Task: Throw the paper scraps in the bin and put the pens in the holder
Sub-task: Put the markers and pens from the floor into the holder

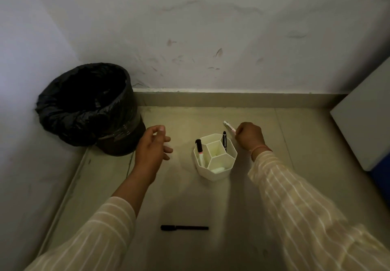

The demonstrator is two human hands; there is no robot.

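Observation:
A white holder (215, 171) with several compartments stands on the floor in the middle. In its left compartment is a marker with a black cap (199, 148); a black pen (224, 141) stands in a right one. My right hand (250, 136) hovers just right of the holder, shut on a white and pink marker (229, 126) that points up and left. My left hand (153, 146) hangs open and empty between the holder and the bin (90, 106), a black bin with a black liner in the left corner. Another black pen (184, 227) lies on the floor nearer to me.
A wall runs along the back and another along the left side, and the bin sits where they meet. A grey-white cabinet panel (363, 127) juts in at the right. No paper scraps show on the beige floor (211, 203).

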